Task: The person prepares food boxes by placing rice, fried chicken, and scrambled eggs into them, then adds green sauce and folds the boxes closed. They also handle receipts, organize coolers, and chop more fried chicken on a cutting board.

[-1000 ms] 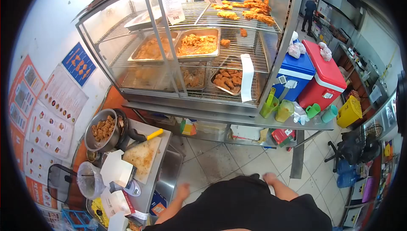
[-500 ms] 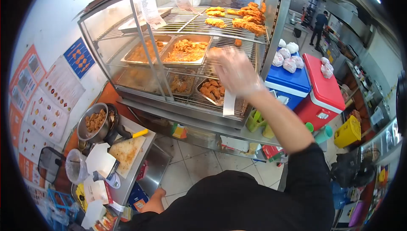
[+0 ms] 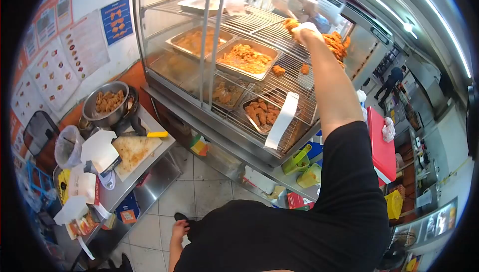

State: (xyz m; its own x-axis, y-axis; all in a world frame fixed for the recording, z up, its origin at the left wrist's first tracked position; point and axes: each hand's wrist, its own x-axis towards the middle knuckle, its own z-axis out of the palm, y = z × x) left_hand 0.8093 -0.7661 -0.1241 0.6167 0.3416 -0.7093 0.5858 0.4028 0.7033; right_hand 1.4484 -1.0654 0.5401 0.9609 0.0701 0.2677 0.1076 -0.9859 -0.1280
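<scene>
My right hand (image 3: 306, 30), in a thin clear glove, reaches into the glass display warmer (image 3: 224, 115) at its upper wire rack. Its fingers close around a piece of fried chicken (image 3: 291, 24), though the fingertips are partly hidden. More fried chicken (image 3: 338, 46) lies just right of the hand. On the rack below sit a tray of coated pieces (image 3: 248, 57) and a loose fried piece (image 3: 278, 71). Down by my body hangs my left hand (image 3: 180, 229), bare and empty, fingers loosely curled and apart.
Left, a steel counter (image 3: 130, 189) holds a bowl of chicken (image 3: 109, 103), a cutting board (image 3: 133, 154), a yellow-handled knife (image 3: 156, 134) and open cartons (image 3: 101, 149). A paper strip (image 3: 282, 121) hangs at the warmer's front. Right stands a red cooler (image 3: 380, 144); a person (image 3: 391, 85) is farther back.
My right hand has moved from the middle rack up to the upper rack's fried chicken. A loose piece now shows beside the middle tray. My view has turned rightward.
</scene>
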